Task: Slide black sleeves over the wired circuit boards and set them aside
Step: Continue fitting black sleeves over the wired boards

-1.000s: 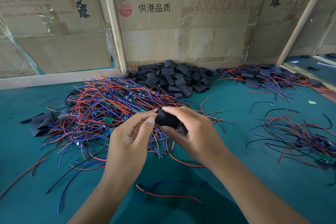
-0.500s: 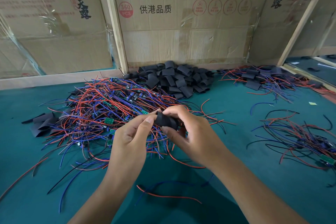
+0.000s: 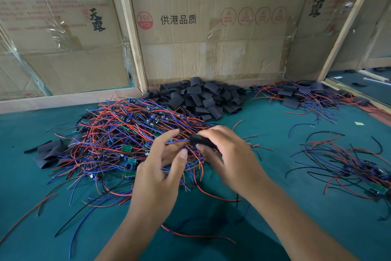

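Right now the right hand [image 3: 229,156] is gripping a black sleeve [image 3: 202,141] between thumb and curled fingers, just above the near edge of the big tangle of wired boards [image 3: 127,133] on the green table [image 3: 275,133]. Red and blue wires are trailing out of the sleeve's left end toward the left hand [image 3: 161,167], whose fingers are loosely spread and half straightened; whether they are pinching those wires is hard to tell through the blur. Likely trouble: the trailing wires are lying across the pile, so pulling away could be snagging other boards and dragging them along, or tugging the board back out of the sleeve. Both forearms are reaching in from the bottom edge, wrists close together, palms partly facing each other. Spare sleeves [image 3: 203,97] are heaped at the cardboard wall [image 3: 211,57], and what look like finished pieces [image 3: 296,93] are lying far right
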The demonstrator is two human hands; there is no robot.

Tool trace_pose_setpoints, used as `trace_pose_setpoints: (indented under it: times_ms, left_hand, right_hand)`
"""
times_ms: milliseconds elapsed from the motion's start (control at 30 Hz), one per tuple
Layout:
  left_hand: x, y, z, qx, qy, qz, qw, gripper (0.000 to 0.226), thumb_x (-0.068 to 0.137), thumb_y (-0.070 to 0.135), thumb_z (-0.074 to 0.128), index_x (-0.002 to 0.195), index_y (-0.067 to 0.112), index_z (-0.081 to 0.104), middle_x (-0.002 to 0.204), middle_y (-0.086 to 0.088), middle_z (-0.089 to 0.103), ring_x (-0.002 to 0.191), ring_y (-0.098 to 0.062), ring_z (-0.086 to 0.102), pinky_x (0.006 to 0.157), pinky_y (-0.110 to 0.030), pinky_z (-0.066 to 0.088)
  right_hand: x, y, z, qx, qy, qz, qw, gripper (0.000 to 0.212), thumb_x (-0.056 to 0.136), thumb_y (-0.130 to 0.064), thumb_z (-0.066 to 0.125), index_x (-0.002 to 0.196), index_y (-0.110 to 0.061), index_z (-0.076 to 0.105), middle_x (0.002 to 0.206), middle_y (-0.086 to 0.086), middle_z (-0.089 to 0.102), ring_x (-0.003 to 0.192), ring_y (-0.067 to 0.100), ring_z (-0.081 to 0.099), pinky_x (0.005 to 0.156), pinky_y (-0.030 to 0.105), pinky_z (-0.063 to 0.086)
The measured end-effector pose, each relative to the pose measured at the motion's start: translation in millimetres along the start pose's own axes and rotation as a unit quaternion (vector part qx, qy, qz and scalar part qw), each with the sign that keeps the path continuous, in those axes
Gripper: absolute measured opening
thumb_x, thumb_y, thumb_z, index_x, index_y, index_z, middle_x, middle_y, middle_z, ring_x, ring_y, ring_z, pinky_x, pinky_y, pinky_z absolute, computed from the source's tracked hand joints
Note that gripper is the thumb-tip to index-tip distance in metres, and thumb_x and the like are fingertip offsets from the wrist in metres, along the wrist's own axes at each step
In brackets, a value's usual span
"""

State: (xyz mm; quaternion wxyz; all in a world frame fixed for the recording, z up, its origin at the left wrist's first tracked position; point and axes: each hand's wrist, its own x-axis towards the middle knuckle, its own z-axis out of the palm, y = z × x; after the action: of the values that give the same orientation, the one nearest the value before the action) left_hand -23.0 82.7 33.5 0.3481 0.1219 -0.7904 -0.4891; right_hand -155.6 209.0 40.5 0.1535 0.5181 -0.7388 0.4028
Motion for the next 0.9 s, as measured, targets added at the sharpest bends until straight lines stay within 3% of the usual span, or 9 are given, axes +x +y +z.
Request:
trace_pose_setpoints:
  times_ms: [133,233,333,400,600,700,767,833,900]
  left_hand:
    - [-2,0,0,0.156,-0.055,0.051,0.985,0.057,0.089,0.061,0.045,0.143,0.058,0.027,0.133,0.042,0.05,0.114,0.016,0.053,0.094,-0.02,0.043]
    - [-4,-1,2,0.196,-0.086,0.059,0.975,0.06,0.09,0.064,0.04,0.145,0.054,0.02,0.137,0.042,0.046,0.119,0.019,0.046,0.095,-0.013,0.039]
    - [-4,-1,1,0.208,-0.093,0.054,0.972,0.058,0.091,0.063,0.037,0.146,0.042,0.034,0.136,0.032,0.049,0.124,0.023,0.036,0.098,0.001,0.023]
    - [-3,0,0,0.213,-0.092,0.053,0.971,0.059,0.091,0.063,0.035,0.143,0.037,0.042,0.133,0.028,0.049,0.124,0.018,0.039,0.096,0.003,0.022]
    - [-5,3,9,0.246,-0.126,0.103,0.956,0.047,0.095,0.048,0.047,0.132,0.02,0.058,0.128,0.012,0.059,0.119,-0.004,0.051,0.099,-0.006,0.029]
    - [-5,0,9,0.268,-0.135,0.127,0.945,0.037,0.096,0.042,0.052,0.123,0.019,0.064,0.127,0.01,0.061,0.118,-0.008,0.055,0.1,-0.021,0.04]
    - [-4,-4,9,0.285,-0.125,0.138,0.94,0.028,0.095,0.035,0.058,0.115,0.018,0.068,0.124,0.009,0.063,0.116,-0.011,0.058,0.098,-0.028,0.044]
    - [-3,-6,8,0.293,-0.115,0.144,0.938,0.024,0.095,0.032,0.06,0.113,0.018,0.068,0.122,0.009,0.063,0.114,-0.012,0.058,0.096,-0.028,0.044]
    - [-3,-8,8,0.305,-0.116,0.153,0.933,0.023,0.096,0.031,0.062,0.113,0.017,0.068,0.121,0.009,0.063,0.114,-0.012,0.057,0.097,-0.027,0.042]
  right_hand:
    - [11,10,-21,0.057,0.082,0.073,0.992,0.024,0.095,-0.025,0.066,0.118,-0.02,0.067,0.092,-0.012,0.069,0.076,-0.006,0.062,0.07,0.018,0.048]
    - [26,22,-45,0.218,0.091,0.198,0.951,0.011,0.095,-0.016,0.065,0.106,-0.019,0.064,0.087,0.0,0.075,0.068,0.011,0.071,0.055,0.028,0.054]
    - [44,40,-72,0.469,0.084,0.322,0.818,0.01,0.099,-0.016,0.059,0.092,-0.017,0.066,0.085,0.004,0.074,0.061,0.012,0.066,0.046,0.021,0.047]
    - [56,57,-89,0.507,0.073,0.392,0.764,0.013,0.101,-0.017,0.053,0.094,-0.015,0.065,0.083,0.006,0.07,0.057,0.009,0.062,0.045,0.017,0.044]
    - [49,117,-120,0.296,0.001,0.461,0.837,0.02,0.102,-0.004,0.05,0.12,-0.003,0.059,0.102,0.016,0.068,0.069,0.021,0.062,0.057,0.027,0.05]
    - [43,136,-127,0.234,-0.053,0.498,0.833,0.019,0.101,-0.005,0.052,0.119,-0.006,0.059,0.103,0.014,0.07,0.075,0.023,0.064,0.069,0.034,0.051]
    - [57,148,-138,0.181,-0.033,0.502,0.845,0.019,0.102,-0.008,0.054,0.12,-0.007,0.058,0.098,0.013,0.069,0.076,0.023,0.062,0.07,0.034,0.047]
    - [89,167,-156,0.025,-0.005,0.476,0.879,0.028,0.102,-0.017,0.056,0.123,0.001,0.06,0.101,0.019,0.065,0.083,0.027,0.059,0.072,0.034,0.043]
    - [121,179,-177,-0.177,0.012,0.449,0.876,0.043,0.102,-0.031,0.054,0.127,0.004,0.06,0.12,0.026,0.062,0.108,0.036,0.059,0.087,0.038,0.044]
